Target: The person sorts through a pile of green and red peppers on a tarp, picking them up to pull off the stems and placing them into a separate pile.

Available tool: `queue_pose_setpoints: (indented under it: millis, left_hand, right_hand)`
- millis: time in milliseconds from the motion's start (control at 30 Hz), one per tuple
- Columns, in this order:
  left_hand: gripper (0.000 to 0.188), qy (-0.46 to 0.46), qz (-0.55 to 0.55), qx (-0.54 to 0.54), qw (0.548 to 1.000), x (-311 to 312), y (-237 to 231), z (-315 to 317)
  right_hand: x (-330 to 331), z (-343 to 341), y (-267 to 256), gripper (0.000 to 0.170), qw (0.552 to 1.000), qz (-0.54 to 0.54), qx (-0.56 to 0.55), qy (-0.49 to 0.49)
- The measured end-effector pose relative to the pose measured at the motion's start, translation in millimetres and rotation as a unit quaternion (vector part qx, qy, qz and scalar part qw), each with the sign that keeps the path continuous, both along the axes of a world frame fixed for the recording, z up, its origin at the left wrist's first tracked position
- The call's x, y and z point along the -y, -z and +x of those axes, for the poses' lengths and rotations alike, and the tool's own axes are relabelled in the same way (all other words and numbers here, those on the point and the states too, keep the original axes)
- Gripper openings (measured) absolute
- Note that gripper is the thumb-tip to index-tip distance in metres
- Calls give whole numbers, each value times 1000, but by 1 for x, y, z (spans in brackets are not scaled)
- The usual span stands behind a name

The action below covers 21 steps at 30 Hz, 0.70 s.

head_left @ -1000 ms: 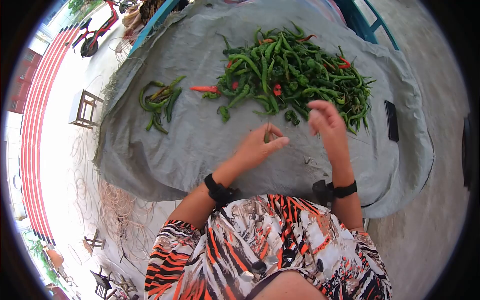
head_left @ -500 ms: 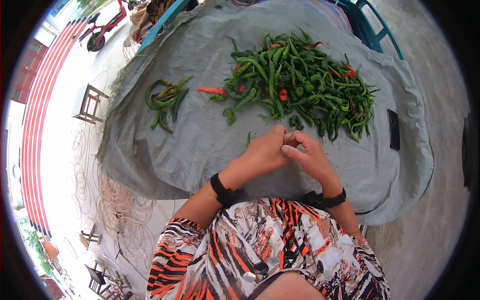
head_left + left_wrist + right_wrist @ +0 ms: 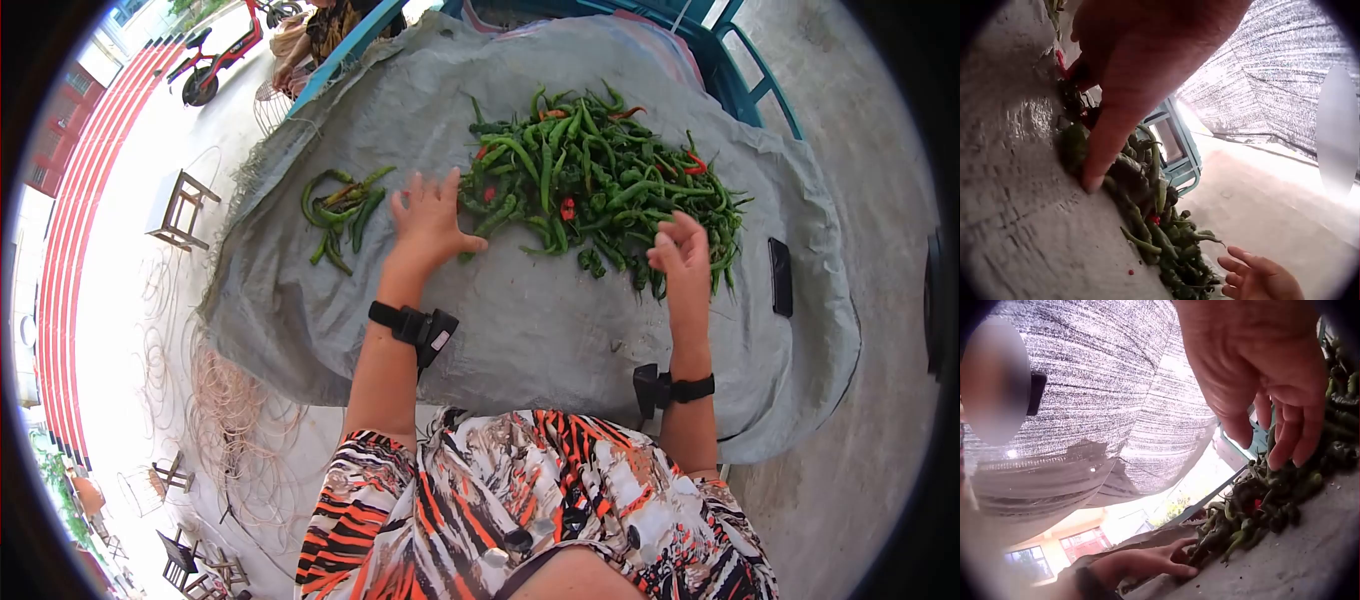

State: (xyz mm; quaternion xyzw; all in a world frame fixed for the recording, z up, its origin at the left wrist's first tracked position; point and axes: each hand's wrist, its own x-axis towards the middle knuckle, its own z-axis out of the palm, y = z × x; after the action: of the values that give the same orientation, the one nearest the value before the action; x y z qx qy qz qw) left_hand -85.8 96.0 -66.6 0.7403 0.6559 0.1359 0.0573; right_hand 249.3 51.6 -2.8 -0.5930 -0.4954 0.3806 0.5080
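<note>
A heap of green chili peppers (image 3: 560, 165), with a few red ones among them, lies on a grey sheet (image 3: 530, 330). At the heap's left end my left hand (image 3: 428, 222) is spread palm down, fingers apart. In the left wrist view its thumb (image 3: 1100, 153) points down at the sheet beside the peppers, partly hiding them. My right hand (image 3: 685, 250) hovers by the heap's front right side, its fingers loosely bent and nothing visible in them. Left of my left hand sits a small separate group of green peppers (image 3: 340, 212).
A black phone (image 3: 780, 277) lies on the sheet at the right. Blue metal rails (image 3: 755, 75) border the sheet's far side. On the ground to the left stand a small stool (image 3: 182, 212) and a red scooter (image 3: 225, 55), with tangled cord (image 3: 235, 400) nearer me.
My hands met in front of the heap half a second ago, then parted. The left moved forward and left, its fingers spreading, and the pepper it held earlier no longer shows; the right moved right.
</note>
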Motion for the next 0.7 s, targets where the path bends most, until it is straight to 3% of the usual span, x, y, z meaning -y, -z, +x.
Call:
queue_pose_setpoints:
  millis: [133,333,500,633,700]
  left_hand:
    - [103,17,-48,2,999,1,-15,11]
    - [71,86,47,78,992,17,15,41]
    - [47,74,40,205,975,23,15,55]
    - [32,64,20,336,939,32,-8,60]
    - [28,55,-11,420,906,39,-20,67]
  right_hand:
    - [23,-14,8,48,992,-85,57,-80]
    - [32,-21,9,44,972,-106,135,-160]
    - [38,-34,3,42,945,-93,193,-247]
    - [39,-30,8,38,950,-73,184,-242]
    - [38,-33,6,36,971,-75,95,-204]
